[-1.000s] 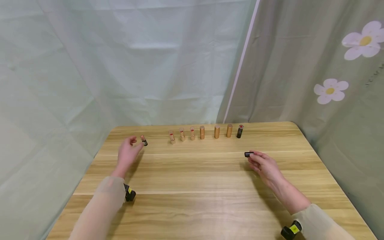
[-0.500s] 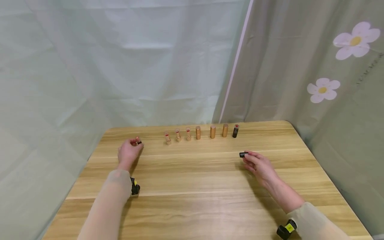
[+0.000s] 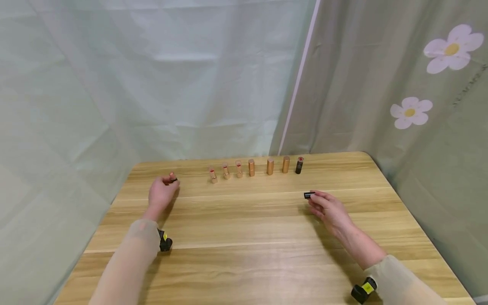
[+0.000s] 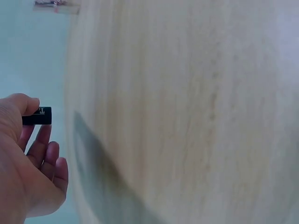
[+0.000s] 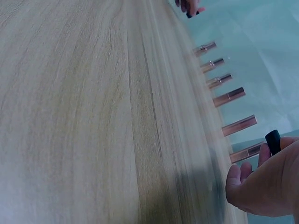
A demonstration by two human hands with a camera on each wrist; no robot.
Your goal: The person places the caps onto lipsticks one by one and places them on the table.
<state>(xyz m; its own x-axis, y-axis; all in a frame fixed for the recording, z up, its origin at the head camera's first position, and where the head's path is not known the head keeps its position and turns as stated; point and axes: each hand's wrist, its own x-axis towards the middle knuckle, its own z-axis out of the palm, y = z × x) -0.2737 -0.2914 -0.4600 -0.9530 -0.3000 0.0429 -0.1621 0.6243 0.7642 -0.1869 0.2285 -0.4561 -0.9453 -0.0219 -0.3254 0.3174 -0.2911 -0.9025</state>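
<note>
My left hand (image 3: 162, 192) pinches a black lipstick (image 4: 44, 116) between thumb and fingers near the table's back left. Its pinkish tip shows above the fingertips in the head view; whether its base touches the table I cannot tell. At the right, my right hand (image 3: 332, 214) holds a short black tube (image 3: 309, 195) sideways between thumb and fingers, above the table. That tube looks like a lipstick cap, and the fingers partly cover it. Nearest to the right hand stands a black lipstick (image 3: 299, 165) with a red top.
Along the back edge of the wooden table (image 3: 244, 228) stand several lipsticks. Three have see-through tops, such as the leftmost lipstick (image 3: 213, 176). Three are copper-coloured tubes, among them the middle copper tube (image 3: 270, 167). A pale curtain (image 3: 213, 84) hangs behind.
The left thumb and fingers have come together on the black lipstick, which stood beside them before. The right hand keeps holding the black tube. The head view has turned slightly.
</note>
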